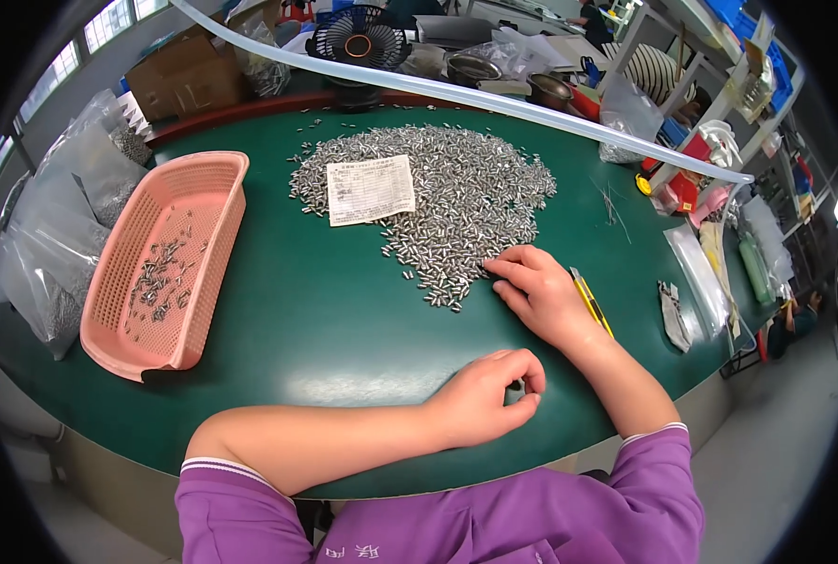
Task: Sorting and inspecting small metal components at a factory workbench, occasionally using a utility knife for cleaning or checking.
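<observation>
A wide heap of small silvery metal pins (475, 179) is spread over the green table. At its near right edge, my right hand (550, 301) rests with its index fingertip against the pins and its thumb a little apart; no piece shows gripped between them. My left hand (485, 399) lies on the table nearer to me, its fingers loosely curled and its thumb apart from the index finger. Nothing shows in it, though its palm is hidden. A printed paper slip (370, 191) lies on top of the heap. Beside my right hand is a yellow utility knife (592, 303).
A pink plastic basket (221, 273) with some pins in it stands at the left, beside clear bags (47, 254) of metal parts. At the back are a black fan (358, 42) and a cardboard box (184, 80). Plastic sleeves (696, 273) lie at the right.
</observation>
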A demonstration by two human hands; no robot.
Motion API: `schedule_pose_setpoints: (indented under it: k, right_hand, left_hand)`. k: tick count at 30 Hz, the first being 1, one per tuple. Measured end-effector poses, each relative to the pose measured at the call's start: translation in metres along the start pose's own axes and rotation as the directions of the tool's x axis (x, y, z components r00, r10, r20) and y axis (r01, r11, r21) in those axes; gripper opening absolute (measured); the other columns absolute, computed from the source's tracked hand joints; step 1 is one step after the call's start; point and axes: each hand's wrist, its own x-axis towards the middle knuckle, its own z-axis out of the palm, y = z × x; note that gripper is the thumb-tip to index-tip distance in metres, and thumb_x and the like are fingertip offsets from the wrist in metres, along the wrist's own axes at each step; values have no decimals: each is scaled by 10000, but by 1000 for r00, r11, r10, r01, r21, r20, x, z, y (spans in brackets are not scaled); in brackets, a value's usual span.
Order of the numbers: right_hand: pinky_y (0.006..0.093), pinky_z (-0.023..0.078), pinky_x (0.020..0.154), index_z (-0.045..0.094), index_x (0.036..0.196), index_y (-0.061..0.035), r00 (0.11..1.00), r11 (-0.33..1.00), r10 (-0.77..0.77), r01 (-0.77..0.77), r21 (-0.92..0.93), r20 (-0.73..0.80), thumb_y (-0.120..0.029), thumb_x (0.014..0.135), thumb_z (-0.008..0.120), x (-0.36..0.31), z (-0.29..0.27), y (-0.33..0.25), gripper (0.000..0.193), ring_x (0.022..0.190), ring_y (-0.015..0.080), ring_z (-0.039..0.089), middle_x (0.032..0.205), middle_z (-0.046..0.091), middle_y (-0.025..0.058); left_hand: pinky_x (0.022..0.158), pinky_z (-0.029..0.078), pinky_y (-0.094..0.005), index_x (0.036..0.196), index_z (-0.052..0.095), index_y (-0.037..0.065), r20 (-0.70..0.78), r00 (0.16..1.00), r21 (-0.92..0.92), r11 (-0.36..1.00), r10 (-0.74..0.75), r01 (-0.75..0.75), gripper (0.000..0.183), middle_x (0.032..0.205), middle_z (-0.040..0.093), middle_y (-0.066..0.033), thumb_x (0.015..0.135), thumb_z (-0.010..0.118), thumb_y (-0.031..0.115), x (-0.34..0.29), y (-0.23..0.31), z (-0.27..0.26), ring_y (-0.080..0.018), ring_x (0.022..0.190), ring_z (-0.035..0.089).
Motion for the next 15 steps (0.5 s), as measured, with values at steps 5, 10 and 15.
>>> schedule_pose_setpoints:
  k: [5, 10, 15]
  right_hand:
    - [349, 501, 794, 650, 1091, -71, 1000, 999, -16, 16, 40, -20, -39, 800, 661, -1, 3, 2, 293, 932, 260, 594, 1017, 600, 92]
    - [374, 498, 774, 655, 1013, -87, 995, 999, 25, -29, -40, -101, -71, 785, 667, -5, -7, 5, 229, 911, 275, 591, 951, 602, 71]
    - [379, 487, 735, 657, 961, -104, 980, 995, 42, -59, -81, -195, -66, 765, 665, -2, -12, 16, 200, 861, 271, 579, 895, 589, 67]
  left_hand:
    - [852, 479, -289, 937, 538, 44, 3, 992, -121, 984, -129, 128, 123, 952, 591, -39, 848, 622, 56, 0, -1, -5, -123, 907, 579]
    - [879, 477, -293, 933, 533, 40, -4, 988, -141, 979, -152, 150, 127, 990, 602, -61, 848, 627, 48, 1, 1, -4, -138, 955, 588]
    - [894, 470, -298, 929, 514, 46, -13, 984, -180, 968, -177, 172, 123, 995, 602, -77, 862, 614, 24, 2, 0, -5, -149, 984, 585]
